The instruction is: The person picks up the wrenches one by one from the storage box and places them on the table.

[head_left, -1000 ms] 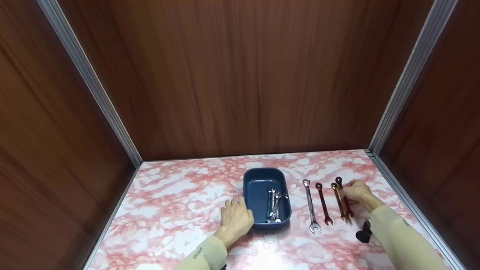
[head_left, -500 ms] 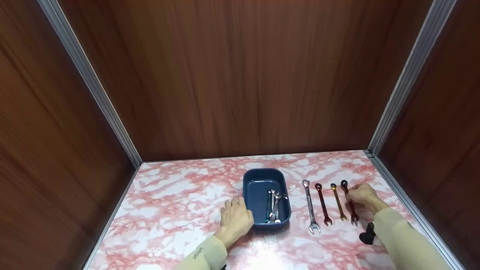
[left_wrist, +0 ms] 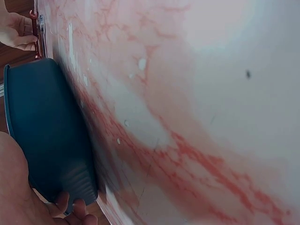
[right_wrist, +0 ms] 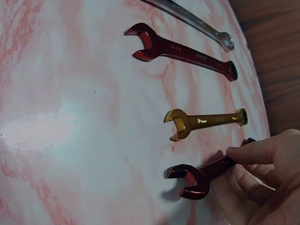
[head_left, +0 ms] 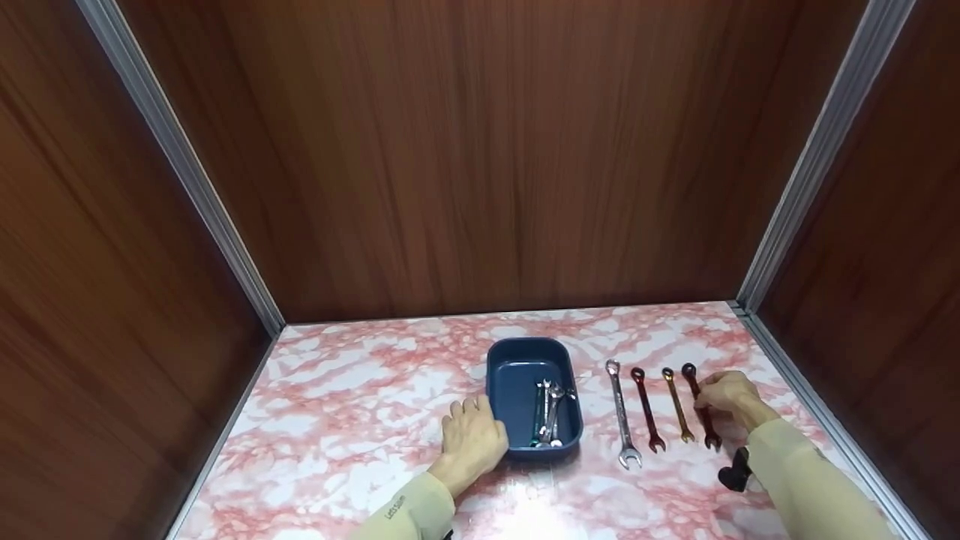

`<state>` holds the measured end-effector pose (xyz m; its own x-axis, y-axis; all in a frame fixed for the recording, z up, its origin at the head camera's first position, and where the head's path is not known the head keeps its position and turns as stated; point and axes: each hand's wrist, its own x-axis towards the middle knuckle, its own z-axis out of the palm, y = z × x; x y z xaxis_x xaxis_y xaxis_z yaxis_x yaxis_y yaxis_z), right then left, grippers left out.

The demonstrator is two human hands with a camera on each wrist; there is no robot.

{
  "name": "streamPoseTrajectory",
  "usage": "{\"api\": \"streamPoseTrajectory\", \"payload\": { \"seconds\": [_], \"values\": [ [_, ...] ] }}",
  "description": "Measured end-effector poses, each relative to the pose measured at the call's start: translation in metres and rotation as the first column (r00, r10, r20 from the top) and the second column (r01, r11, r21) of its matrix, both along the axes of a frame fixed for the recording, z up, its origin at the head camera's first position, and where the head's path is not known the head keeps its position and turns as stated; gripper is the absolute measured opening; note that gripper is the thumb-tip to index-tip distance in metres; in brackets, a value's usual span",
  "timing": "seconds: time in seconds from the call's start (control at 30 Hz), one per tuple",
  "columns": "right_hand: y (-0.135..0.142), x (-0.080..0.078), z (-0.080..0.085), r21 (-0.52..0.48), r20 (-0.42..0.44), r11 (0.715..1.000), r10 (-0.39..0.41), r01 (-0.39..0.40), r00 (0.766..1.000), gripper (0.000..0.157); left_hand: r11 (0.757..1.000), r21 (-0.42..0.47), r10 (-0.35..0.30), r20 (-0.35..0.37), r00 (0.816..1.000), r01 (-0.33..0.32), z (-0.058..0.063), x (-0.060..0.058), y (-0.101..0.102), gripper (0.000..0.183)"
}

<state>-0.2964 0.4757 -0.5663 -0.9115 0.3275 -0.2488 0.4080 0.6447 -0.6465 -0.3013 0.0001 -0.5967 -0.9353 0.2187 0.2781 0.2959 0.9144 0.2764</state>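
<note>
My left hand (head_left: 472,435) grips the near left edge of a deep blue tray (head_left: 514,375), its curled fingertips against the outer wall in the left wrist view. Several small wrenches (head_left: 551,412) lie inside along the tray's right side. On the right, my right hand (head_left: 726,394) pinches a dark red combination wrench (right_wrist: 197,180) between thumb and fingers, its open end slightly off the marbled surface. Left of it lie a gold wrench (right_wrist: 206,121), a red wrench (right_wrist: 187,52) and a longer silver wrench (head_left: 622,412), roughly side by side with open ends toward me.
The table (head_left: 360,397) has a pink and white marbled top. Brown wood-grain panels (head_left: 480,165) stand at the back and both sides, joined by metal corner rails (head_left: 814,150). A black device (head_left: 735,470) sits at the right wrist.
My right hand has carried the dark red wrench a little right and toward me, away from the gold wrench. The left hand and tray stay in place.
</note>
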Motion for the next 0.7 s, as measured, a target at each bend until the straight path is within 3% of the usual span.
{"api": "streamPoseTrajectory", "payload": {
  "seconds": [0.3, 0.7],
  "values": [
    [0.0006, 0.0034, 0.0026, -0.029, 0.035, 0.999, -0.045, 0.046, 0.998, 0.043, 1.0, 0.002, -0.006, 0.008, 1.0, 0.006, 0.0001, 0.0012, 0.0006, 0.027],
    [-0.0045, 0.0069, -0.0025, 0.077, -0.012, 0.996, -0.054, 0.055, 0.998, 0.034, 1.0, -0.002, 0.001, 0.026, 1.0, -0.001, -0.0008, 0.0004, 0.0008, 0.027]
  ]
}}
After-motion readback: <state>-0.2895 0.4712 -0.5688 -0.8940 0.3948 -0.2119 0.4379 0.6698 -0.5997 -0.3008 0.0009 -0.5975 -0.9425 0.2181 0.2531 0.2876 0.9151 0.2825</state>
